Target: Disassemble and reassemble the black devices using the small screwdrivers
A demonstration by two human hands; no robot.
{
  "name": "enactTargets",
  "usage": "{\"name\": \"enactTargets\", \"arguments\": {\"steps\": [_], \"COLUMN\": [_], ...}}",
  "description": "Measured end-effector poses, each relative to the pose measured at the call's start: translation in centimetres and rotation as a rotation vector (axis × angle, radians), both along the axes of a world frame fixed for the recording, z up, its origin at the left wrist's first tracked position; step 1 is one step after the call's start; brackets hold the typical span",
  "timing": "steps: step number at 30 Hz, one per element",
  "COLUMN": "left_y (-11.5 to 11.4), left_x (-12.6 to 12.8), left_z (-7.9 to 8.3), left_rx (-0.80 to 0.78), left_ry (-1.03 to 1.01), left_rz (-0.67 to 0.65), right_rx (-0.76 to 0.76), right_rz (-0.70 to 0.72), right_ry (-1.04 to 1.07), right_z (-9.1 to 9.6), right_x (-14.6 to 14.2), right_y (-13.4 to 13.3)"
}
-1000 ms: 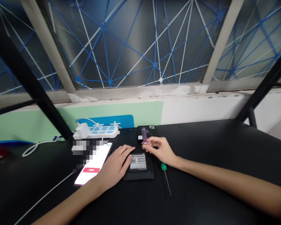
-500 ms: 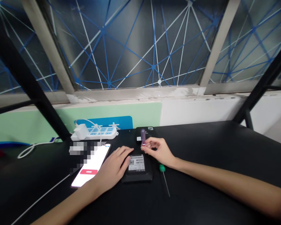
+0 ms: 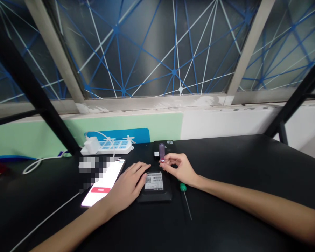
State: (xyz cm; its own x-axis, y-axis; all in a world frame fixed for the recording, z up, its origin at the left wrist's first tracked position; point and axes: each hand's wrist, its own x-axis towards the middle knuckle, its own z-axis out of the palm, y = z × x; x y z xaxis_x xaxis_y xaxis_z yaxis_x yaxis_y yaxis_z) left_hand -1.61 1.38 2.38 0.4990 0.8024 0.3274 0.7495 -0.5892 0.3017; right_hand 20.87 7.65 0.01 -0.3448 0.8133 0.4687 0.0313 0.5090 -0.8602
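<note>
A black box-shaped device [image 3: 154, 196] with a white printed label lies in front of me on the black table. My left hand [image 3: 130, 183] rests flat along its left side, fingers stretched out over its far left edge. Above the device's far right corner, my right hand [image 3: 179, 168] is closed on a screwdriver [image 3: 162, 151] near the lower end of its purple see-through handle. The handle stands upright; the tip is hidden by the fingers and too small to make out. A second screwdriver with a green handle [image 3: 183, 187] lies below my right hand, its thin shaft pointing toward me.
A phone [image 3: 105, 185] with a lit screen lies left of my left hand. Behind it are a white power strip [image 3: 115, 147] with a plugged-in charger [image 3: 91, 145] and white cables. Another black item [image 3: 170, 143] with a white label sits behind the purple handle.
The whole view has shifted slightly. Both hands, the purple screwdriver and the device keep nearly the same places relative to each other.
</note>
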Motion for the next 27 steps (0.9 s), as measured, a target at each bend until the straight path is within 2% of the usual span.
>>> {"name": "enactTargets", "arguments": {"steps": [27], "left_y": [-0.02], "left_x": [0.02], "left_z": [0.12], "left_rx": [-0.032], "left_ry": [0.014], "left_rz": [-0.005], "right_rx": [-0.008], "right_rz": [-0.008], "right_ry": [-0.003], "right_z": [0.0], "right_x": [-0.04], "right_y": [0.13]}}
